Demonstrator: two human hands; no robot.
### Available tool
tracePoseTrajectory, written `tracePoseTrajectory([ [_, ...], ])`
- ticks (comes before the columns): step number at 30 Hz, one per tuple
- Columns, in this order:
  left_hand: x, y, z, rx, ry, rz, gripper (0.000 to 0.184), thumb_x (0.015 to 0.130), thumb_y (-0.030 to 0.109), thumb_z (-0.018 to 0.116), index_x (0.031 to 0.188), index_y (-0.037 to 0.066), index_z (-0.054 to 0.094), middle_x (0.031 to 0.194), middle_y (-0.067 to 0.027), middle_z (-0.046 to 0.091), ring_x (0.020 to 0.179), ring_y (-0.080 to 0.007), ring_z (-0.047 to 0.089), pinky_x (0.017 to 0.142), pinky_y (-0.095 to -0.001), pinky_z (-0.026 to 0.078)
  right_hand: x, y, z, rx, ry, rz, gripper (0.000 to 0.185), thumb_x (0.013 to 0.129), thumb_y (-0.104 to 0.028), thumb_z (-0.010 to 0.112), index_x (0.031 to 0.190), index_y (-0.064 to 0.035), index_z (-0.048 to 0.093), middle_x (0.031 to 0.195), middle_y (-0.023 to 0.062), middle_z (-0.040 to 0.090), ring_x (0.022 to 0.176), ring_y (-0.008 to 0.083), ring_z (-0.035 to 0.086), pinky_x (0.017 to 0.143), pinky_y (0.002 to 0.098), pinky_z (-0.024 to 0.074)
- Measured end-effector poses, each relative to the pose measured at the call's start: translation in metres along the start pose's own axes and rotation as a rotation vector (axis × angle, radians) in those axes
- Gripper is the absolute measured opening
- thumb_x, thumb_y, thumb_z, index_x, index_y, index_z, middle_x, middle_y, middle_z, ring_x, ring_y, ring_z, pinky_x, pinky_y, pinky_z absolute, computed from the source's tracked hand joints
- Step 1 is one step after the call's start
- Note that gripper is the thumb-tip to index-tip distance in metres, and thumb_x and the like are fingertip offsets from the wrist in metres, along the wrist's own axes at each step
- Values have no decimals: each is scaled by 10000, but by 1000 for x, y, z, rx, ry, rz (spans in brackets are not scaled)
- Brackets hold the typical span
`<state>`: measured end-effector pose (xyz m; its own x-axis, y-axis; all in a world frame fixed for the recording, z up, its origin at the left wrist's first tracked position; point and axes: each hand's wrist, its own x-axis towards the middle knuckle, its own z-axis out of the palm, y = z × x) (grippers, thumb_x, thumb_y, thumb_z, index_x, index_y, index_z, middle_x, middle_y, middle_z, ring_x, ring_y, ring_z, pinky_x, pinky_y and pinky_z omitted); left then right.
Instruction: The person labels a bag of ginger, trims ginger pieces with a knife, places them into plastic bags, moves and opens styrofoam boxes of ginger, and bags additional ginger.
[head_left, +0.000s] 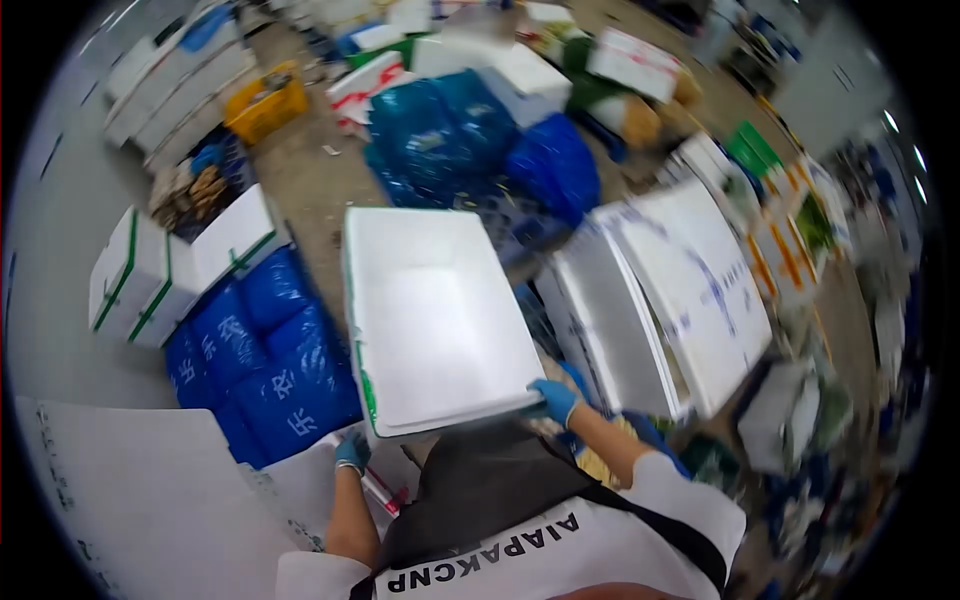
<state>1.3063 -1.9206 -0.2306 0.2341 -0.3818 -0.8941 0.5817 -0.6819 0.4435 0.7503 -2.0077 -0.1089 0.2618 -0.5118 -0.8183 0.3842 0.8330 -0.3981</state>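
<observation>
Holding white foam box (440,320) at centre of frame: closing right hand (555,402) around its lower-right corner, presumably for keeping it steady. Positioning left hand (352,452) beside its lower-left corner; being unable to tell that grip's closure. Noting blue bags (255,355) packed closely at left, apparently for saving room, and marked white container (700,285) at right.

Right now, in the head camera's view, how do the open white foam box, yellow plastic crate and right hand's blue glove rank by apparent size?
Largest to smallest:
1. Open white foam box
2. Yellow plastic crate
3. Right hand's blue glove
</observation>
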Motion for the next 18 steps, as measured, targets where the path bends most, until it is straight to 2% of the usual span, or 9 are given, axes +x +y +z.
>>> tracePoseTrajectory([
  [3, 5, 34, 14, 20, 78, 14, 406, 931, 318, 528, 1303, 156, 515, 1233, -114, 603, 929, -310, 651, 735, -438, 517, 95, -13, 1, -101, 38, -116, 530, 852, -159, 590, 1315, 39, 423, 1164, 235, 535, 1012, 394, 577, 851, 538, 525],
  [5, -1, 66, 14, -19, 177, -21, 408, 935, 325, 529, 1305, 155, 511, 1183, -111, 621, 838, -298, 661, 684, -413, 527, 87, -62, 68, -27, 94, -85, 493, 847, -154, 597, 1277, 36, 449, 1151, 243, 535, 1000, 393, 577, 826, 548, 535],
  [7, 21, 76, 1, 52, 212, -39, 428, 924, 356, 507, 1269, 103, 531, 1175, -118, 635, 936, -276, 628, 766, -417, 498, 103, -102, 113, 32, 122, -60, 458, 846, -156, 601, 1245, 28, 471, 1144, 246, 534, 996, 399, 576, 806, 566, 538],
  [10, 52, 98, -3, 33, 297, -191, 245, 929, 330, 480, 1039, 138, 584, 986, -54, 603, 812, -247, 570, 702, -405, 463, 182, -143, 139, 1, 131, -44, 419, 847, -162, 600, 1218, 0, 495, 1138, 230, 544, 1003, 429, 571, 810, 611, 523],
  [12, 92, 103, -20, -13, 324, -277, 182, 926, 320, 478, 900, 162, 563, 839, -30, 556, 698, -241, 512, 638, -407, 429, 220, -180, 185, 147, 72, -200, 434, 845, -179, 581, 1221, 23, 502, 1087, 216, 588, 957, 400, 597, 827, 553, 539],
  [13, 112, 108, -29, -51, 350, -320, 185, 924, 315, 477, 831, 174, 553, 765, -17, 533, 641, -238, 482, 606, -409, 411, 238, -206, 200, 80, 41, -233, 460, 835, -234, 595, 1220, 1, 504, 1163, 245, 550, 1034, 424, 567, 899, 576, 497],
  [15, 158, 144, -34, -146, 337, -352, 258, 920, 305, 475, 692, 199, 533, 617, 7, 486, 528, -231, 423, 543, -411, 377, 266, -272, 251, 188, 170, -244, 476, 846, -257, 561, 1214, 39, 501, 1130, 270, 564, 1044, 415, 562, 891, 568, 500],
  [17, 184, 195, -47, -284, 56, -266, 191, 904, 317, 526, 819, 157, 589, 676, -28, 596, 484, -210, 501, 425, -360, 363, 284, -350, 304, 210, 141, -346, 471, 839, -223, 602, 1220, 35, 501, 1153, 257, 559, 1039, 377, 561, 910, 530, 497],
  [18, 180, 236, -34, -223, 188, -201, 186, 891, 297, 542, 810, 140, 600, 670, -32, 601, 499, -215, 521, 428, -366, 369, 296, -390, 331, 145, 121, -424, 473, 837, -224, 626, 1209, 42, 505, 1146, 246, 567, 1012, 351, 568, 898, 488, 507],
])
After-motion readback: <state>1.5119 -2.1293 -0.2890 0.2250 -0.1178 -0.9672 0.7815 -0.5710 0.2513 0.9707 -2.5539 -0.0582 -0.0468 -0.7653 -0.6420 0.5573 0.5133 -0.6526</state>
